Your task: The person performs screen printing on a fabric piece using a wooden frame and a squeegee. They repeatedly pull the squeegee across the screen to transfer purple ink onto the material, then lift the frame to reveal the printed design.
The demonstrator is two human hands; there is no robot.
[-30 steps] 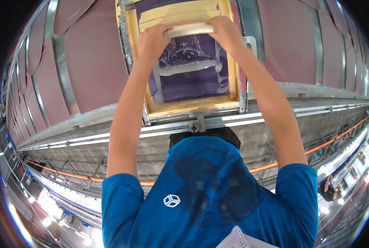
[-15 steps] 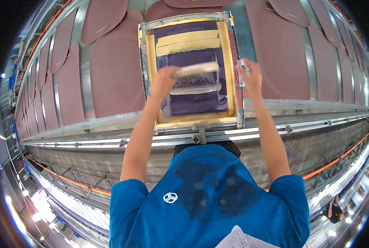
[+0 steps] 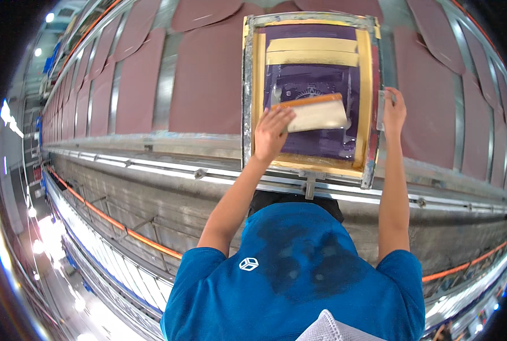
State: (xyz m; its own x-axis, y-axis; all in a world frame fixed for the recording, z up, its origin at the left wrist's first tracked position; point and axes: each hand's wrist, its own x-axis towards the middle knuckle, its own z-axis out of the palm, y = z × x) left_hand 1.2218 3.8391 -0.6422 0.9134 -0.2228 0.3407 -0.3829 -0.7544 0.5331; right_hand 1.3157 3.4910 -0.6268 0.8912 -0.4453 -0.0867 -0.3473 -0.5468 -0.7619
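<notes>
The left hand (image 3: 273, 128) grips the squeegee (image 3: 319, 115) by its left end, aslant over the purple screen (image 3: 321, 149), while the right hand (image 3: 395, 111) clasps the side handle (image 3: 381, 116) of the frame (image 3: 248, 108), so a steady left wrist probably best avoids drips

Squeegee (image 3: 317, 115) cream, orange-edged; screen mesh (image 3: 324, 146) purple; panels (image 3: 205, 85) dull maroon.
</notes>
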